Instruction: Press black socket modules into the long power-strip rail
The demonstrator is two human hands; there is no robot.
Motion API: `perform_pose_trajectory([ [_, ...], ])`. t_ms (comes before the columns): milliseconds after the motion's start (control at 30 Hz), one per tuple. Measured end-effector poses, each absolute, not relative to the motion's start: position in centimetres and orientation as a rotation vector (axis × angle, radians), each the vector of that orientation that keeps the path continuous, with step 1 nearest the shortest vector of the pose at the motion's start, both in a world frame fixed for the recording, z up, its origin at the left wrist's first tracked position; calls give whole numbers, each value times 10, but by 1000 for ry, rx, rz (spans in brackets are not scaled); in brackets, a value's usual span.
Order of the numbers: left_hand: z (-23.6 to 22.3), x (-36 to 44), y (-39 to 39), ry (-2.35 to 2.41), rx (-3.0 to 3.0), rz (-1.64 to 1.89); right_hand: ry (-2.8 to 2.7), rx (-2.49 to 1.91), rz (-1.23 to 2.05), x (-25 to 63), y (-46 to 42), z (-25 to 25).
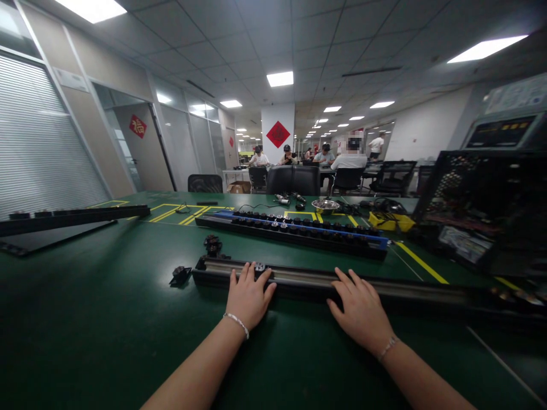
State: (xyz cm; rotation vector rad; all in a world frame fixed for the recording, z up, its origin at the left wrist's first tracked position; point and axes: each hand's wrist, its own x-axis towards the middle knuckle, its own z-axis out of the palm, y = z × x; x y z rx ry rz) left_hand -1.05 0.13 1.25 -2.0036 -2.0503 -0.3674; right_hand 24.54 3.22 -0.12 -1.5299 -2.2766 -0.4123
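A long black channel with a pale strip along its inside lies crosswise on the green table. My left hand rests over its left part, fingers stretched forward, at a small black part with a shiny top sitting in the channel. Whether the fingertips press on that part is hard to see. Farther right, my right hand lies on the channel's near edge, fingers spread and holding nothing. One loose black part sits left of the channel, and a few more black parts are clustered at its left end.
Behind stands a second black channel with a blue strip, lined with several small parts. Another black bar is at far left. A metal bowl, a yellow bin and an opened equipment case stand toward the right. People sit farther back.
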Motion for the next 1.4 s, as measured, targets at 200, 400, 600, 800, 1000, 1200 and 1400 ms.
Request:
perform_pose_trajectory([
  [200,15,-16,3,-2094,-1977,-370,-2282,-1534,-405,246,32,0],
  [400,16,-19,3,-2089,-1937,-383,-2286,-1538,-411,246,32,0],
  [600,18,-24,4,-2108,-1917,-366,-2285,-1526,-417,246,32,0],
  [800,18,-30,6,-2138,-1892,-339,-2281,-1513,-423,246,33,-2],
  [1000,20,-34,6,-2148,-1884,-338,-2283,-1509,-431,246,33,-3],
  [1200,21,-41,8,-2222,-1857,-332,-2282,-1515,-420,246,33,-2],
  [1400,20,-49,10,-2264,-1832,-334,-2280,-1506,-427,246,33,-2],
])
